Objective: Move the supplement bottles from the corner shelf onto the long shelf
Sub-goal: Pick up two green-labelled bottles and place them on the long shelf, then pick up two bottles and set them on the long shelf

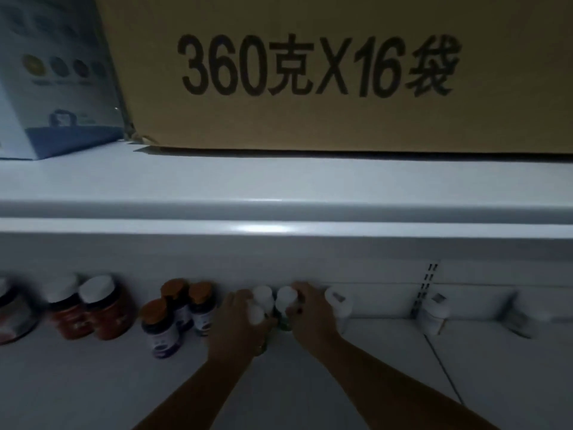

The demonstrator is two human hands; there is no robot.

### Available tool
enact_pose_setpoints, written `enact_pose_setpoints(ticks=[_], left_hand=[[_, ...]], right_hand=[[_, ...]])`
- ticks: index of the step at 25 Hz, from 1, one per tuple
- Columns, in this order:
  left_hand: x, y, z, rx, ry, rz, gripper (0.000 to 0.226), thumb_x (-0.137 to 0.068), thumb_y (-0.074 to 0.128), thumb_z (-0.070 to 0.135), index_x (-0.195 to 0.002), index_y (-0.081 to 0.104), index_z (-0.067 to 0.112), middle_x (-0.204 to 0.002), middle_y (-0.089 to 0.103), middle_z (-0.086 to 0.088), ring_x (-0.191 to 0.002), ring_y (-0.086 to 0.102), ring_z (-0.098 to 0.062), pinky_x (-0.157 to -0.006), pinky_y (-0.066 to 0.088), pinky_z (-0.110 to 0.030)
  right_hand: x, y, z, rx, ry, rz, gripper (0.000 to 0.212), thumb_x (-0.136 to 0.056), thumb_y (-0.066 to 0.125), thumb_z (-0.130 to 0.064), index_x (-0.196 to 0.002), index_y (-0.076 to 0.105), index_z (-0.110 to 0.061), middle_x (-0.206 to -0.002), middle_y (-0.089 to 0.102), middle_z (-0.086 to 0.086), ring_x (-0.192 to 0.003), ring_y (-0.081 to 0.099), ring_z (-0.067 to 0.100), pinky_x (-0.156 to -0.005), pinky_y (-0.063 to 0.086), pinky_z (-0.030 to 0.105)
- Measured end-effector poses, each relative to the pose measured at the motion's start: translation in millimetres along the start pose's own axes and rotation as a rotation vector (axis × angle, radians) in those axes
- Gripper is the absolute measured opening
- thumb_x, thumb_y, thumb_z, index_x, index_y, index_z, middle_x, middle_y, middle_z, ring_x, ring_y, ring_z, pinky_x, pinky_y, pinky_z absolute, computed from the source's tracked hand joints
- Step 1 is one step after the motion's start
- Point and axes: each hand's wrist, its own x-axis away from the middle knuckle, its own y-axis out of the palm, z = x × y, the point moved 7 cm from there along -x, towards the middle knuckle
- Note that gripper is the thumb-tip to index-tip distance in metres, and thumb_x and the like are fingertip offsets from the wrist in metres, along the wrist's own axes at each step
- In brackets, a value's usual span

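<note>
On the lower white shelf [93, 383], my left hand [238, 324] is wrapped around two white-capped green bottles [262, 297], one behind the other. My right hand [311, 315] grips another white-capped green bottle [285, 301] right beside them. The bottles stand upright against the shelf's back wall, their bodies mostly hidden by my fingers. A white bottle [339, 305] stands just right of my right hand.
Left of my hands stand three dark bottles with orange caps [175, 315], then red jars with white lids [93, 308]. A white bottle [434, 315] and a blurred item sit further right. Above, the upper shelf [279, 209] carries a big cardboard box [310, 72] and a blue box [46, 88].
</note>
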Motion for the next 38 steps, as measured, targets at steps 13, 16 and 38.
enact_pose_setpoints(ticks=[13,16,38], left_hand=[[29.7,56.6,206.3,-0.183,0.620,-0.271,0.089,-0.069,0.018,0.079,-0.130,0.050,0.022,-0.146,0.042,-0.010,-0.137,0.035,-0.032,-0.110,0.031,-0.047],[74.9,111.0,292.7,-0.130,0.719,-0.359,0.071,-0.079,0.033,0.066,-0.136,0.042,0.024,-0.151,0.033,-0.006,-0.141,0.026,-0.027,-0.115,0.025,-0.043],[182.2,454.6,726.4,0.002,0.938,-0.734,0.041,-0.088,0.052,0.013,-0.128,0.047,0.007,-0.135,0.048,-0.011,-0.124,0.047,-0.028,-0.101,0.038,-0.032]], right_hand=[[122.9,-174.2,89.0,0.466,-0.091,0.070,0.054,-0.080,0.045,-0.039,-0.128,0.048,-0.015,-0.132,0.054,0.019,-0.122,0.052,0.034,-0.098,0.047,0.044],[180.4,-264.2,164.3,0.579,0.166,0.090,0.068,-0.080,0.042,-0.047,-0.140,0.039,-0.014,-0.147,0.035,0.024,-0.136,0.032,0.042,-0.110,0.030,0.052],[275.0,-606.5,495.6,0.455,0.505,0.191,0.058,-0.090,0.052,-0.025,-0.143,0.030,-0.016,-0.147,0.035,0.009,-0.129,0.042,0.028,-0.105,0.037,0.034]])
